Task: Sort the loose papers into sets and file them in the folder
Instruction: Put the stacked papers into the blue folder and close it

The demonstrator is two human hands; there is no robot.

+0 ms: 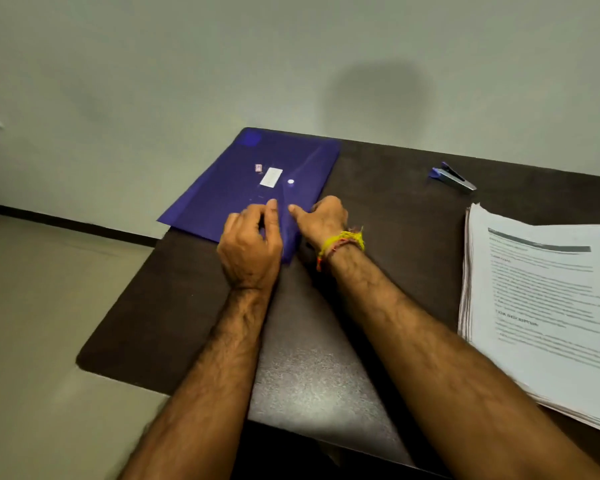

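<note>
I note a dark table (326, 368) set against a pale wall. On its right side lies the stack of papers (540, 306), printed face up and untouched, apparently parked clear until the folder is ready. The blue folder (250, 174) lies flat at the far left corner, partly overhanging the edge, its snap button (290, 181) facing up. My left hand (250, 244) rests on the folder's near edge with fingers curled, seemingly pinching it; my right hand (322, 218), thumb extended, grips the flap beside it. I judge both are placed to pull the flap open. A stapler (452, 176) sits well apart, near the wall.
</note>
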